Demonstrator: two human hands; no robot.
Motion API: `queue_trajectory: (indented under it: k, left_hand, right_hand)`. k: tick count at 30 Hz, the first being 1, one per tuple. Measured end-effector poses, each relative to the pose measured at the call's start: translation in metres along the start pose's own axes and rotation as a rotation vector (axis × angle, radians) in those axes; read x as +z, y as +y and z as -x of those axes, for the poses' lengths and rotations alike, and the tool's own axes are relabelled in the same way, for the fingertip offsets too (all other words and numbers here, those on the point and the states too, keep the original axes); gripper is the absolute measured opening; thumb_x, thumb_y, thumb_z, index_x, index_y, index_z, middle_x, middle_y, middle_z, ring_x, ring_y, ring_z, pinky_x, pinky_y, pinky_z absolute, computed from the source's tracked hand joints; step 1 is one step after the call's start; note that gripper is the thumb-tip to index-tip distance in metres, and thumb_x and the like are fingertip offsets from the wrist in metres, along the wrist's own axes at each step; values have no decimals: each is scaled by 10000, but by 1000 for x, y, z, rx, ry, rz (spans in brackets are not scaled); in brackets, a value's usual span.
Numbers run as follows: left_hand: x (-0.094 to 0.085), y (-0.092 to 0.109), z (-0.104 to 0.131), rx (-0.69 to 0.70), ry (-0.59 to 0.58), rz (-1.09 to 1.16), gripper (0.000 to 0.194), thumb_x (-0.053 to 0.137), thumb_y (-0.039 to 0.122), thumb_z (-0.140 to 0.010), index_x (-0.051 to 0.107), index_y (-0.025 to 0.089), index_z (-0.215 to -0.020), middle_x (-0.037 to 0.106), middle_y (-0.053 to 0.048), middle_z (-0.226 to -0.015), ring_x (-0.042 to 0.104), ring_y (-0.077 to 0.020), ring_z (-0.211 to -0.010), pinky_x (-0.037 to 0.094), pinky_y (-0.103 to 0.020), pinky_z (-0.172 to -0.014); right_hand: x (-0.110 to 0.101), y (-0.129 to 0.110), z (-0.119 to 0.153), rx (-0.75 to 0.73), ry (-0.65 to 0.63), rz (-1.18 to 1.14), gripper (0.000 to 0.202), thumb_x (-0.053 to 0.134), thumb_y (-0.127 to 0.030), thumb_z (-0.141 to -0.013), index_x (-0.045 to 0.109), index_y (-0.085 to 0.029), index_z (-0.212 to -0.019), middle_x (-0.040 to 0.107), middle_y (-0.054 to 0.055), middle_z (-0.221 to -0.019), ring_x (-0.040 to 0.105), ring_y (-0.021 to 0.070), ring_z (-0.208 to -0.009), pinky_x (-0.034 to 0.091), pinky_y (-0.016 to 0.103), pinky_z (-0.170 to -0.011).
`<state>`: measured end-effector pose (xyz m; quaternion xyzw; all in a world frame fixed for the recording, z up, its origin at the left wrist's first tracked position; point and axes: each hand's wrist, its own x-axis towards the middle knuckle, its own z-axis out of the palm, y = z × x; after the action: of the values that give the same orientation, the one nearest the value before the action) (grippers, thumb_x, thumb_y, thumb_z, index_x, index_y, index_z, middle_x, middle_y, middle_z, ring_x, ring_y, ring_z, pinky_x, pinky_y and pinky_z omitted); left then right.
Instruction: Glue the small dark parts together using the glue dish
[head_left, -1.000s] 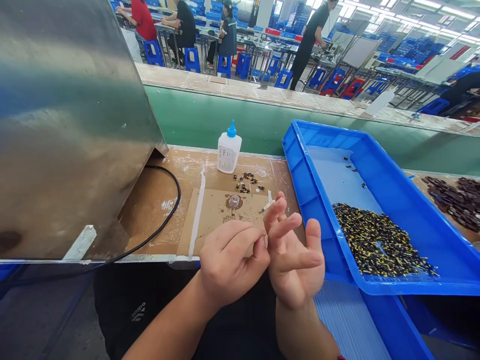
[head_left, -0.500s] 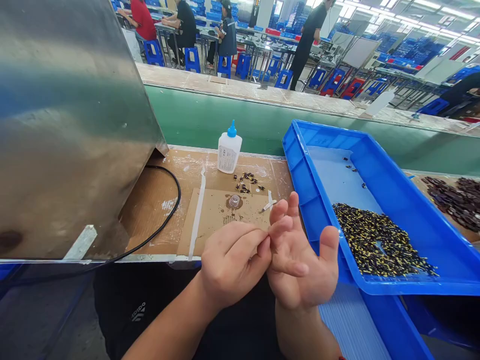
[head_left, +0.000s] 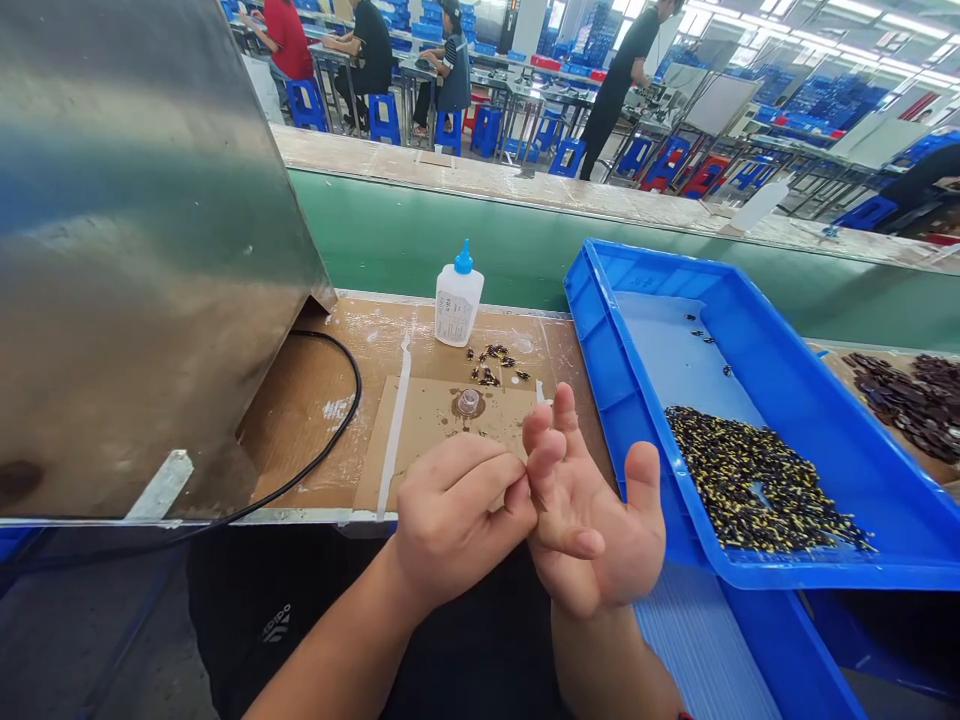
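Presses thumb and forefinger of left hand together against partly spread fingers of right hand, cannot tell whether around anything; has small black-and-yellow parts ahead, near the bottle

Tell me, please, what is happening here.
A person's closed left hand meets the spread fingers of the right hand; anything held there is indistinct. Beyond, a white plastic bottle with a blue nozzle stands behind small black-and-yellow parts, and a clear round container sits on brown cardboard. A rectangular blue plastic tray to the right holds many similar parts.
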<state>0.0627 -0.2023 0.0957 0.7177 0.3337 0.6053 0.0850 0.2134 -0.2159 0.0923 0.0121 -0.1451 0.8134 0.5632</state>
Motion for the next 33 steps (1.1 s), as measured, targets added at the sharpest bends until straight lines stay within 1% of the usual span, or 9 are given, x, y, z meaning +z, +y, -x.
queue_trajectory:
  k: [3,6,10,15,19,22,27,30,33]
  left_hand:
    - [1,2,-1,-8,12,-14,219,675,-50,-861,684,166,-899,701,-19,-805,655,-124,-727,579,-246,-693]
    - [1,1,0,-25,25,-21,222,672,-45,-850,681,173,-895,690,-15,-798,649,-128,-724,578,-254,-695]
    - [2,0,2,-29,47,-12,233,691,-48,-823,675,171,-899,689,-16,-793,645,-134,-719,572,-263,-689]
    - [1,2,1,-15,60,-26,229,685,-50,-828,679,167,-902,698,-19,-807,664,-135,-737,588,-264,-712]
    - [1,2,2,-24,61,-38,221,697,-44,-823,686,161,-907,710,-22,-827,681,-139,-751,596,-268,-723]
    - [1,3,2,-21,87,-59,228,705,-41,-820,692,166,-914,722,-19,-837,697,-143,-761,603,-266,-721]
    - [1,3,1,-16,94,-68,213,704,-15,-845,698,176,-939,740,-25,-851,715,-149,-763,625,-272,-727]
    - [2,4,2,17,88,-78,216,697,11,-862,714,179,-996,759,-44,-878,732,-161,-780,649,-281,-740]
    - [4,4,2,56,86,-83,221,700,17,-867,714,169,-1027,765,-54,-884,735,-163,-783,660,-279,-744]
  right_hand:
    - [-2,0,-1,12,-55,-133,733,460,-670,-1128,200,-342,-1729,618,106,-1559,680,136,-1323,622,118,-663]
    - [-4,1,-2,30,-107,-217,723,449,-657,-1137,198,-321,-1725,589,119,-1588,674,131,-1342,645,122,-706]
    - [-6,1,-3,52,-119,-259,699,456,-623,-1151,176,-333,-1722,586,113,-1586,677,134,-1342,666,124,-722]
    - [-10,0,-5,113,-210,-380,639,426,-589,-1173,190,-324,-1704,534,117,-1618,641,137,-1386,674,115,-763]
    - [-9,-1,-6,124,-208,-363,662,425,-556,-1183,98,-363,-1725,564,92,-1599,660,102,-1356,657,77,-724]
    - [-10,-1,-8,138,-232,-336,685,438,-531,-1187,44,-397,-1731,576,65,-1596,666,80,-1345,632,40,-691]
    - [-15,-3,-12,191,-329,-438,702,506,-409,-1183,68,-381,-1731,510,79,-1641,618,88,-1399,638,44,-724]
    - [-17,-5,-11,184,-324,-484,680,499,-379,-1183,96,-373,-1731,502,89,-1640,614,99,-1402,647,65,-733]
    - [-16,-6,-10,185,-295,-484,673,506,-364,-1176,125,-365,-1731,512,95,-1636,623,109,-1392,653,86,-746]
